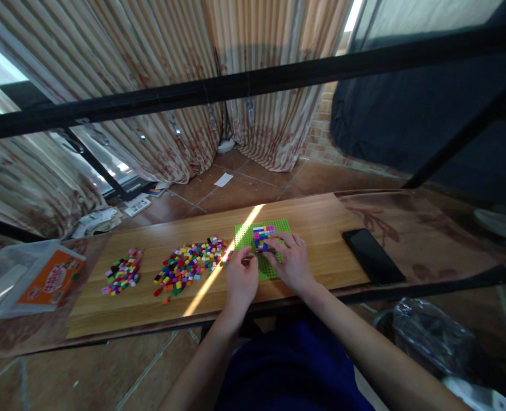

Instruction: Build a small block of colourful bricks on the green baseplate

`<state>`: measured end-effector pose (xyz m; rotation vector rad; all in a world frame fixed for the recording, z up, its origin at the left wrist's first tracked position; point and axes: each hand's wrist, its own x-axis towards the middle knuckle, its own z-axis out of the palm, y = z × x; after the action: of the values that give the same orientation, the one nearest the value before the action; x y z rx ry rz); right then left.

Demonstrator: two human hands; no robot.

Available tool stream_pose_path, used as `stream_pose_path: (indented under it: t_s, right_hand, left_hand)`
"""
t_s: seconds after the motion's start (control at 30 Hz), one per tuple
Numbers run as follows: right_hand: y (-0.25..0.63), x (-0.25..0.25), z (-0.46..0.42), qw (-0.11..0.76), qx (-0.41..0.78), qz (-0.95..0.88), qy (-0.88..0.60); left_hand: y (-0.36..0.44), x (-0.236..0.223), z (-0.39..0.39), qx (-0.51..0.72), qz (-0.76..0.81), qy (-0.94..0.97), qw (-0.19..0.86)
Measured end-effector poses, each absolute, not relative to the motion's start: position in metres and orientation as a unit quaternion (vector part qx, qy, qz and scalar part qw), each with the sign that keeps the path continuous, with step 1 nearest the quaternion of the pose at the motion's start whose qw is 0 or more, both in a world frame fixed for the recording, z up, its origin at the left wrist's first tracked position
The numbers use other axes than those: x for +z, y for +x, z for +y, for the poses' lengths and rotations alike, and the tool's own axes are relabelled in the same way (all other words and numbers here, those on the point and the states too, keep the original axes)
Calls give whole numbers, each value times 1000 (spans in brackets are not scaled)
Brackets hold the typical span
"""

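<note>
A green studded baseplate (273, 273) lies on the wooden board, with a small block of multicoloured toy bricks (263, 231) built up on it. My right hand (293, 262) reaches over the plate from the right. Between its thumb and index fingertips, at the near side of the built block, is a small blue brick (265, 247). My left hand (242, 277) is at the plate's left edge, fingers curled into a pinch. Something tiny may be between those fingertips, but it is too small to name. Part of the plate is hidden under both hands.
Left of the plate, a large pile of loose bricks (190, 264) and a smaller pile (125, 273) lie on the wooden board (145, 311). A clear plastic tub (4, 268) with an orange label stands at far left. A black phone (372, 256) rests at right. A dark bar (270, 80) crosses beyond.
</note>
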<state>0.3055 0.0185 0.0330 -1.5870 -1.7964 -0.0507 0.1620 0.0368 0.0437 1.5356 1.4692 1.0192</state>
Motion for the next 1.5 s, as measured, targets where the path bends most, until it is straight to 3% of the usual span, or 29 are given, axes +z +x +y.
stream_pose_path:
  t_s: [0.23,0.8,1.5]
  right_hand:
    - [303,20,39,378,4,-688,-620]
    - [288,5,32,284,-101,-686,-662]
    - [290,14,32,325,-134,-675,-648]
  left_hand:
    - [157,29,60,397,598,577,390]
    - [173,18,78,399,583,545,451]
    - [171,7,82,425,562,536,464]
